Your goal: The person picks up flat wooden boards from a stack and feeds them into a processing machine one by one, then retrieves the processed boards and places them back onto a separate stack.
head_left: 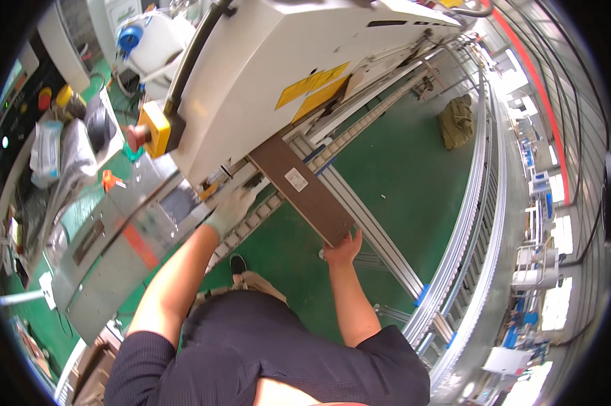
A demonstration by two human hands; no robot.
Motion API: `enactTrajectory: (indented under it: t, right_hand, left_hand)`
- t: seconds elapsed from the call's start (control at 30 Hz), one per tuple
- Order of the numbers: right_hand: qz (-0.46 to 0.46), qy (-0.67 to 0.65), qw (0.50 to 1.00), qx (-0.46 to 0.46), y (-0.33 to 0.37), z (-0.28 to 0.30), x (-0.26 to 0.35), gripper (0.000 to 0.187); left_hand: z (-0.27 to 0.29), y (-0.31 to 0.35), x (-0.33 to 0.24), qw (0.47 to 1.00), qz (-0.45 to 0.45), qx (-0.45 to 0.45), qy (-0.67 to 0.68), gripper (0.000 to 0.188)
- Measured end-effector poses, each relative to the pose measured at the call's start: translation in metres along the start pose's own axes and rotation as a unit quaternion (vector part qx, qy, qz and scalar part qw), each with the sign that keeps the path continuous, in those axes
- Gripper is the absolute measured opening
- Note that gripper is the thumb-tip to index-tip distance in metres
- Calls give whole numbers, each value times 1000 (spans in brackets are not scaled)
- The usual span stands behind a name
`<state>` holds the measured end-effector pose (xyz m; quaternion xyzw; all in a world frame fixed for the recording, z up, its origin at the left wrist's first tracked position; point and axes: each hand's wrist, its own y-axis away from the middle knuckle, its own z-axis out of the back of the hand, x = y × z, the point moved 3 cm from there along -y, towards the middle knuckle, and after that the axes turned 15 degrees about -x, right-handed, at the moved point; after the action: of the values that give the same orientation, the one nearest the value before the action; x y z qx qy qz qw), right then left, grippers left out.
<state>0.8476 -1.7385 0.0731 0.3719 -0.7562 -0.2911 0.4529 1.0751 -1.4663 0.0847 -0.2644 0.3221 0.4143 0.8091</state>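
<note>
We see the brown board slanting out from the white machine, its far end at the housing and its near end over the green floor. Our right hand is curled round that near end, holding it; our pale-gloved left hand reaches beside the board's left edge, near the chain track, fingers partly extended, and we cannot tell whether it touches or grips anything. We judge the board stiff and fairly light, yet long enough to tip if borne from one end alone. Its flat face, with a white label, looks smooth and may slip; corners could chip. We would grip both long edges, fingers beneath.
</note>
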Motion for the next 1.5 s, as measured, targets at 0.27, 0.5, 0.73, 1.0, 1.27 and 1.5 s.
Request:
enactTrajectory:
  t: [0.27,0.5,0.73,1.0,1.27,1.5]
  right_hand:
    - [79,329,940,48,32,-7,-123,24]
    - [353,435,486,670,274,-74,-330,10]
    - [352,523,56,774,348,40,-462,32]
    - [417,547,24,726,406,65,-515,33]
    - [447,594,-58,666,427,81,-553,40]
    - [451,595,-34,664,420,83,-554,38]
  left_hand:
    - [126,212,28,976,214,-34,-32,41]
    - [244,424,62,882,339,-256,-202,40]
    - [195,822,104,390,534,-744,-98,35]
    - [178,1070,44,-45,445,-894,33,40]
    - [262,1099,109,-53,414,-882,219,61]
    - [248,1088,95,14,375,-891,257,18]
